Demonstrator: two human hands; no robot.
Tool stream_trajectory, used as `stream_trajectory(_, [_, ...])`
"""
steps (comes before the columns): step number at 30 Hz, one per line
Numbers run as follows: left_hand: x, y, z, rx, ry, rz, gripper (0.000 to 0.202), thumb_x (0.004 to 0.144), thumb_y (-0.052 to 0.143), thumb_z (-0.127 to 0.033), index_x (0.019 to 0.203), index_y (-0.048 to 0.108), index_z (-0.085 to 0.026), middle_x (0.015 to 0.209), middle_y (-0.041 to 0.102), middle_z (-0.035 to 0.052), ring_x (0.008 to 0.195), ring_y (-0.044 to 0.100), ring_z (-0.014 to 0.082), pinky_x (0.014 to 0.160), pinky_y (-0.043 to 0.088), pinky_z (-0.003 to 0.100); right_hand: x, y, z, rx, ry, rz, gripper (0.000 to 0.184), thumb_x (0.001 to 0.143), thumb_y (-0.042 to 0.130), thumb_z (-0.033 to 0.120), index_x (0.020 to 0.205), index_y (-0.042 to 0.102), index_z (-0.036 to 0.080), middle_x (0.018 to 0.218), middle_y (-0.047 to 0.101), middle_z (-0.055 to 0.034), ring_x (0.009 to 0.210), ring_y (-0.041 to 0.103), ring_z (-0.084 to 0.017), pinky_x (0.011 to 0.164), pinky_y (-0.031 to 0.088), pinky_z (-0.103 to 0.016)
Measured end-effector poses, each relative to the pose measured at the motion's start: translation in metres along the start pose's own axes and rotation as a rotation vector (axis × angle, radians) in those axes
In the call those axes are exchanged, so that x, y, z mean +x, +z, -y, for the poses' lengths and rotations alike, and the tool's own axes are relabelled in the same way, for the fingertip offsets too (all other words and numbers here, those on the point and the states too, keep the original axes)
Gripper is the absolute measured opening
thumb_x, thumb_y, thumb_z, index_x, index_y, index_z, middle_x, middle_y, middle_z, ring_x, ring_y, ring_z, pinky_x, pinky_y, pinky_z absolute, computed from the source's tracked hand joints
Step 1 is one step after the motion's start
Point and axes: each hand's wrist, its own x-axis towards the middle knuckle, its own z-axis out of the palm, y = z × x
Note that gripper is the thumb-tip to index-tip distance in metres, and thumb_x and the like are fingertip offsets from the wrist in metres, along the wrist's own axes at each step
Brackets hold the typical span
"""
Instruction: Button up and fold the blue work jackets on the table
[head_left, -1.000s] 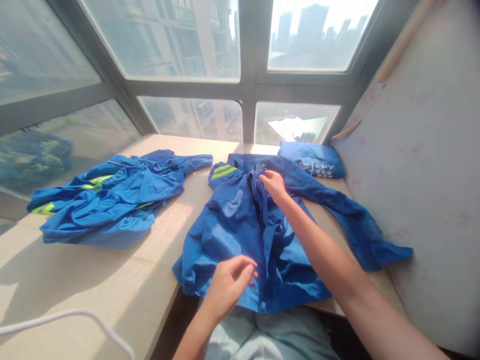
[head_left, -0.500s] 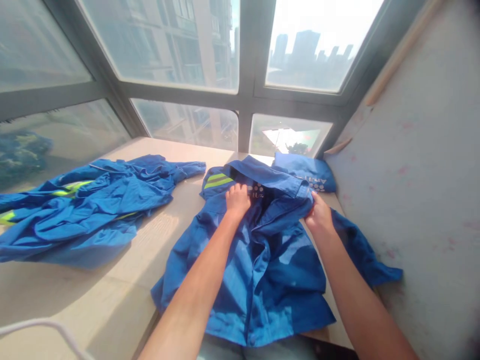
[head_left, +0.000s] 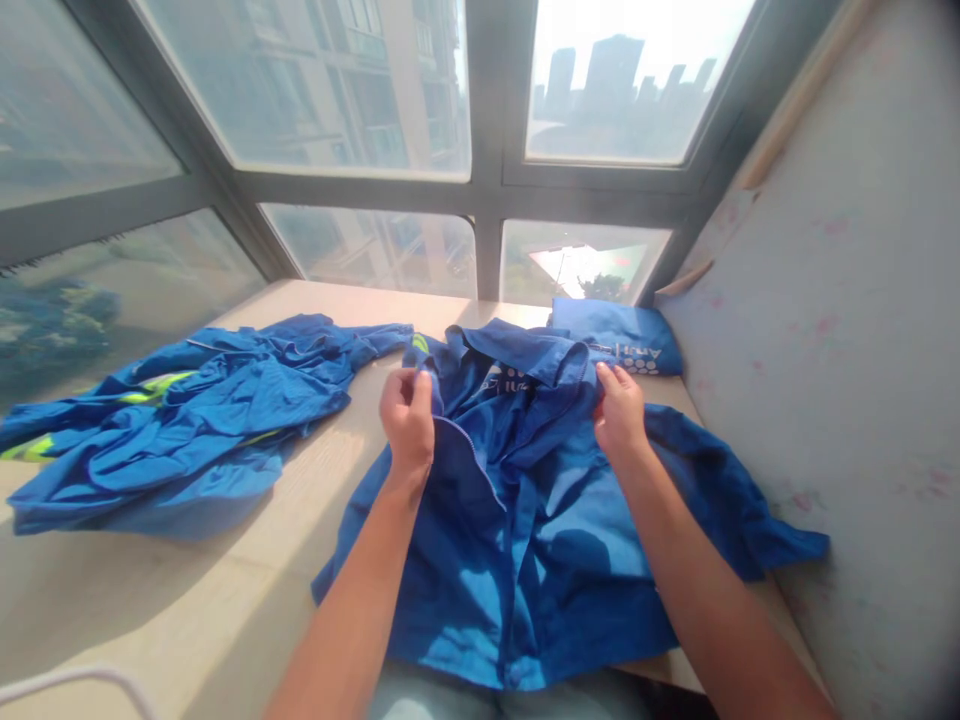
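A bare strip of table [head_left: 322, 480] runs from lower left toward mid-frame, passable between the crumpled jacket [head_left: 187, 430] and the spread jacket [head_left: 457, 570], until a sleeve [head_left: 379, 342] and the person's left hand [head_left: 409, 415] crowd it. At right, a second sleeve [head_left: 735, 500] narrows room beside the wall [head_left: 862, 400]; a bundle [head_left: 619, 335] blocks the way behind. Window bars [head_left: 486, 190] close the upper frame; a cable [head_left: 82, 680] crosses lower left.

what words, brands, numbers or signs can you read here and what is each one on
"An…", perhaps "Anji": white print on the folded blue bundle, upside down; the smaller marks beside it are too blurred to read.
Unreadable: white lettering inside the neck of the open jacket between the hands; too blurred and partly covered by folds.
No other text can be made out.
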Motion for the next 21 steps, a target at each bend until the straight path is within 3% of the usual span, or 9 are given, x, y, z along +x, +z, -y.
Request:
stream_trajectory(1, [-0.015, -0.002, 0.004, 0.129, 0.045, 0.134, 0.022, 0.097, 0.056, -0.035, 0.102, 0.065, -0.016, 0.091, 0.068, 0.0034, 0.084, 0.064, 0.0165, 0.080, 0.052, 0.029, -0.004, 0.004, 0.001, -0.047, -0.049, 0.028, 0.027, 0.076, 0.074, 0.041, 0.084, 0.060, 0.019, 0.071, 0.063, 0.0055, 0.062, 0.057, -0.011, 0.061, 0.049, -0.023])
stream_trajectory(5, [-0.069, -0.006, 0.024, 0.887, 0.189, 0.881, 0.014, 0.091, 0.054, -0.022, 0.096, 0.067, -0.020, 0.094, 0.071, 0.0076, 0.089, 0.069, 0.0236, 0.077, 0.050, 0.032, -0.013, 0.017, 0.006, -0.150, -0.202, 0.067, 0.032, 0.077, 0.073, 0.047, 0.078, 0.058, 0.018, 0.071, 0.061, 0.0047, 0.068, 0.054, -0.011, 0.067, 0.047, -0.024])
stream_trajectory(7, [-0.078, -0.008, 0.029, 1.060, 0.165, 1.061, 0.016, 0.092, 0.054, -0.027, 0.096, 0.068, -0.021, 0.095, 0.073, 0.0095, 0.090, 0.070, 0.0273, 0.075, 0.051, 0.034, -0.013, 0.019, 0.009, -0.138, -0.209, 0.055, 0.034, 0.077, 0.073, 0.049, 0.077, 0.058, 0.018, 0.071, 0.061, 0.0045, 0.068, 0.054, -0.012, 0.068, 0.047, -0.025])
stream_trajectory(9, [-0.070, -0.009, 0.025, 1.082, 0.154, 1.070, 0.025, 0.094, 0.053, -0.041, 0.094, 0.069, -0.022, 0.093, 0.073, 0.0095, 0.089, 0.071, 0.0295, 0.073, 0.051, 0.035, -0.011, 0.017, 0.010, -0.114, -0.190, 0.046, 0.035, 0.076, 0.073, 0.050, 0.079, 0.060, 0.018, 0.072, 0.062, 0.0038, 0.069, 0.055, -0.013, 0.070, 0.048, -0.026])
stream_trajectory(11, [-0.051, -0.004, 0.016, 1.073, 0.189, 0.957, 0.035, 0.098, 0.046, -0.049, 0.094, 0.069, -0.022, 0.092, 0.072, 0.0093, 0.088, 0.070, 0.0293, 0.073, 0.051, 0.035, -0.009, 0.013, 0.008, -0.105, -0.168, 0.049, 0.035, 0.075, 0.075, 0.050, 0.081, 0.061, 0.018, 0.074, 0.064, 0.0031, 0.070, 0.057, -0.013, 0.072, 0.049, -0.027])
stream_trajectory(14, [-0.018, 0.018, 0.002, 1.062, 0.348, 0.791, 0.033, 0.102, 0.040, -0.036, 0.100, 0.068, -0.019, 0.100, 0.070, 0.0111, 0.093, 0.068, 0.0266, 0.077, 0.050, 0.035, -0.012, 0.009, 0.001, -0.131, -0.143, 0.056, 0.033, 0.075, 0.075, 0.048, 0.081, 0.062, 0.018, 0.075, 0.066, 0.0025, 0.071, 0.058, -0.014, 0.072, 0.050, -0.028])
stream_trajectory(18, [0.018, 0.061, 0.007, 1.049, 0.576, 0.831, 0.031, 0.096, 0.042, -0.011, 0.114, 0.066, -0.017, 0.121, 0.065, 0.0158, 0.113, 0.061, 0.0277, 0.093, 0.046, 0.040, -0.018, 0.007, -0.005, -0.122, -0.127, 0.056, 0.031, 0.076, 0.074, 0.046, 0.087, 0.067, 0.018, 0.081, 0.070, 0.0006, 0.075, 0.062, -0.016, 0.077, 0.052, -0.029])
stream_trajectory(21, [0.041, 0.082, 0.022, 1.051, 0.585, 0.864, 0.031, 0.091, 0.047, -0.005, 0.109, 0.070, -0.015, 0.124, 0.065, 0.0189, 0.119, 0.057, 0.0310, 0.100, 0.042, 0.048, -0.018, 0.001, -0.003, -0.113, -0.096, 0.078, 0.032, 0.077, 0.074, 0.046, 0.092, 0.069, 0.017, 0.085, 0.072, -0.0006, 0.077, 0.063, -0.017, 0.078, 0.052, -0.030])
